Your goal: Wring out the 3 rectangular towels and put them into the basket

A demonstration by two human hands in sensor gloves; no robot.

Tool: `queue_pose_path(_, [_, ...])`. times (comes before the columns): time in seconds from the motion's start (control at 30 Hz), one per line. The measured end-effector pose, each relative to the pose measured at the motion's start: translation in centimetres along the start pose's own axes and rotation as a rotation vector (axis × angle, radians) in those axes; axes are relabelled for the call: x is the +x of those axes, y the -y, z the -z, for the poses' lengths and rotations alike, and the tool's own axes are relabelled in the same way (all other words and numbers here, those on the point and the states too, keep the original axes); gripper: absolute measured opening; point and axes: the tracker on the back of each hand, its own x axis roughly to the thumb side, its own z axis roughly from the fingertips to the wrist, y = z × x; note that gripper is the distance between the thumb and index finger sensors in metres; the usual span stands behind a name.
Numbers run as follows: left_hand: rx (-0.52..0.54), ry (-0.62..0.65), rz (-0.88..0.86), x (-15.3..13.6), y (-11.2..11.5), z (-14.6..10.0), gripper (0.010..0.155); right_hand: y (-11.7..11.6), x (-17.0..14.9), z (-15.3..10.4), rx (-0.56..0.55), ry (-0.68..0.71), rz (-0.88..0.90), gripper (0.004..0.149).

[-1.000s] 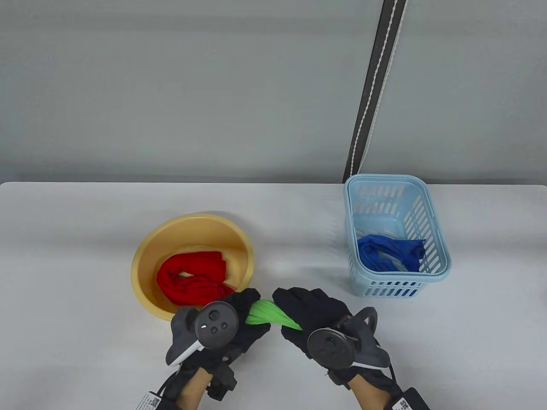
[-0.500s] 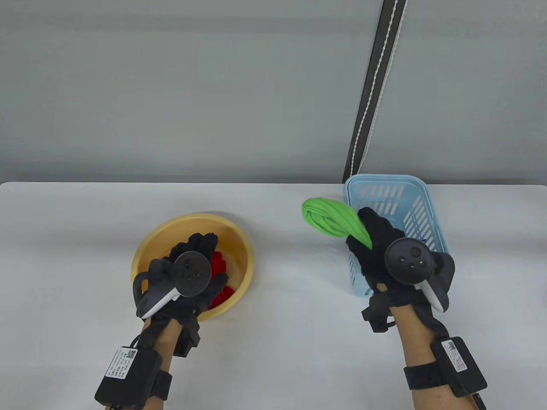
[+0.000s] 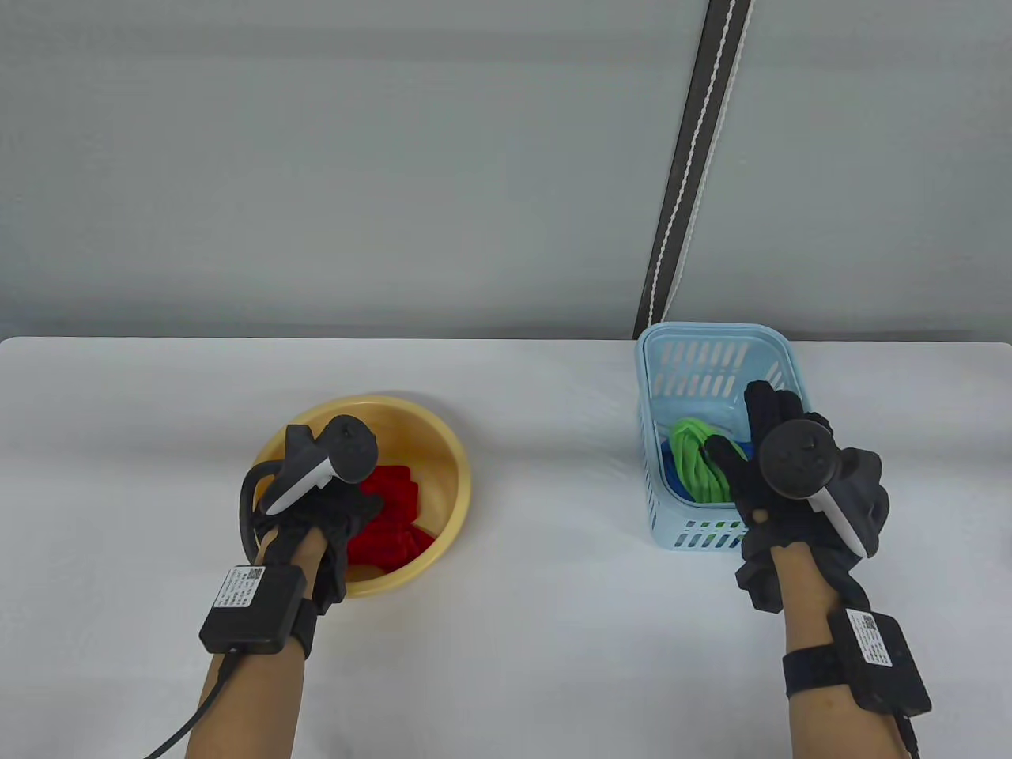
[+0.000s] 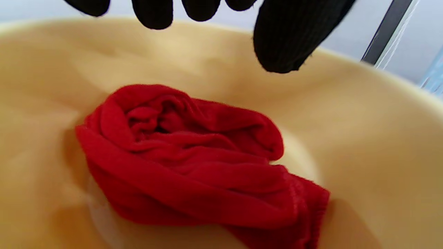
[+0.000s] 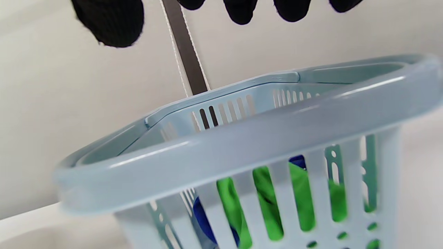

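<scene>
green towel (image 3: 696, 466) lies in basket (image 3: 715, 340); both hands' fingers spread, holding nothing; labels unreadable.

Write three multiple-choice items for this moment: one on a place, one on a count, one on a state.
1. Where is the red towel?
A. in the yellow basin
B. in the blue basket
C. on the bare table

2. How many towels lie in the blue basket?
A. none
B. two
C. three

3. What is the right hand doing?
A. gripping the green towel
B. holding nothing, fingers open
C. lifting the basket

Answers: 1 A, the left wrist view shows it bunched inside the basin. 2 B, the green towel lies on the blue towel. 3 B, the right wrist view shows its fingertips apart and empty above the rim.
</scene>
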Motion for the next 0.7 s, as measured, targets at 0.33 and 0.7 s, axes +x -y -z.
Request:
queue_pose_path(0.33, [-0.239,-0.111,0.09,0.9,2.7,5.2,0.088,-0.3,4.9,-5.1,-0.023,0.237,-0.054,0.096])
queue_pose_path(0.7, [-0.306,-0.215,0.129,1.5,4.4,7.5,0.091,-6.0,11.5,-10.1,-0.051,0.508,-0.044,0.096])
